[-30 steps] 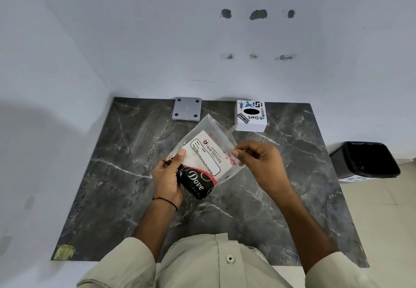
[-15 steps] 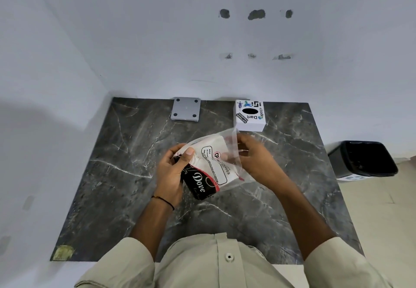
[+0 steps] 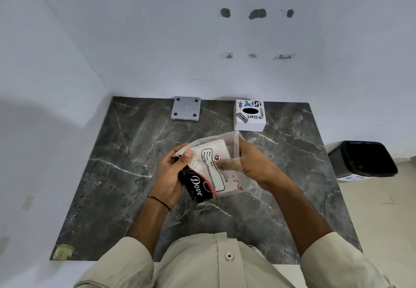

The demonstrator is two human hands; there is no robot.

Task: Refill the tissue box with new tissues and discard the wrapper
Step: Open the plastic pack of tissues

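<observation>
I hold a pack of tissues [image 3: 208,172] in a clear plastic wrapper with a white label and a black and red "Dove" end, above the middle of the dark marble table [image 3: 117,179]. My left hand [image 3: 172,175] grips the pack's left side, thumb on top. My right hand [image 3: 252,163] reaches into the wrapper's open end, fingers seen through the plastic on the white tissues. The white cube tissue box [image 3: 249,115] with stickers and a black oval opening stands at the back of the table, apart from my hands.
A grey square plate [image 3: 186,108] with four dark dots lies at the table's back edge by the wall. A black waste bin [image 3: 364,161] stands on the floor to the right of the table. White walls close the back and left.
The pack has tilted and come lower and closer to me. My right hand has gone from pinching the wrapper's edge to reaching inside its open end.
</observation>
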